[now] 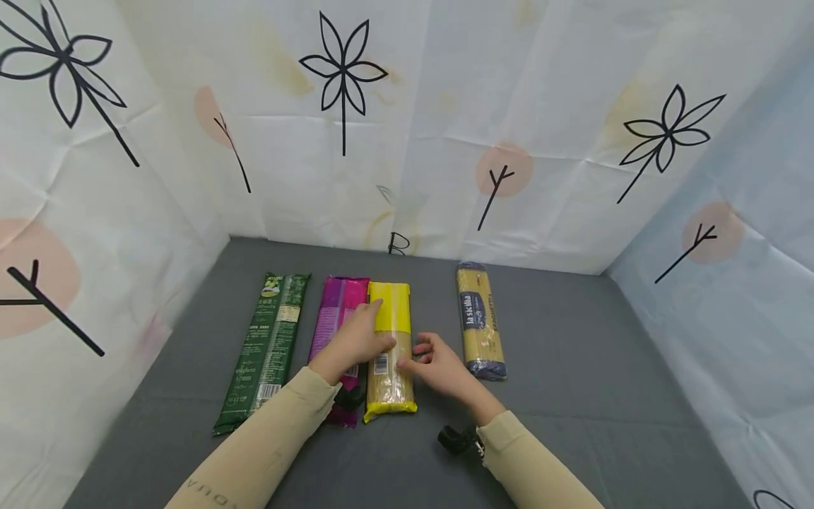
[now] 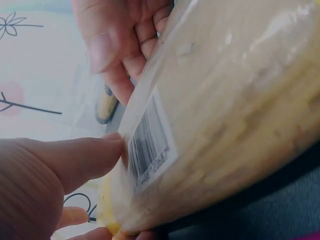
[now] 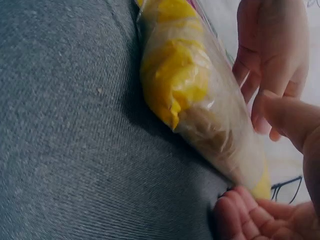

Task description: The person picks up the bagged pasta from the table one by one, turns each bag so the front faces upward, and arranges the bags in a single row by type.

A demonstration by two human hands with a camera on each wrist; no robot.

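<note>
A yellow-ended clear pack of spaghetti [image 1: 397, 385] lies on the grey cloth, its barcode facing up. My left hand [image 1: 358, 336] reaches over its upper part from the left, index finger extended over the yellow end and thumb over the clear film. On the other side, my right hand [image 1: 445, 367] is at the pack's right edge, fingers loosely bent and palm turned inward. In the right wrist view, the right fingertips [image 3: 237, 205] are right at the pack's lower edge. The left forearm and hand partly cover a purple and magenta pack [image 1: 331, 318] beside it.
A dark green spaghetti pack [image 1: 257, 360] lies at the far left. To the right, apart from the others, is a pasta pack with a blue label [image 1: 486, 339]. Printed white fabric walls [image 1: 432, 106] enclose the grey cloth [image 1: 572, 396] at the back and sides.
</note>
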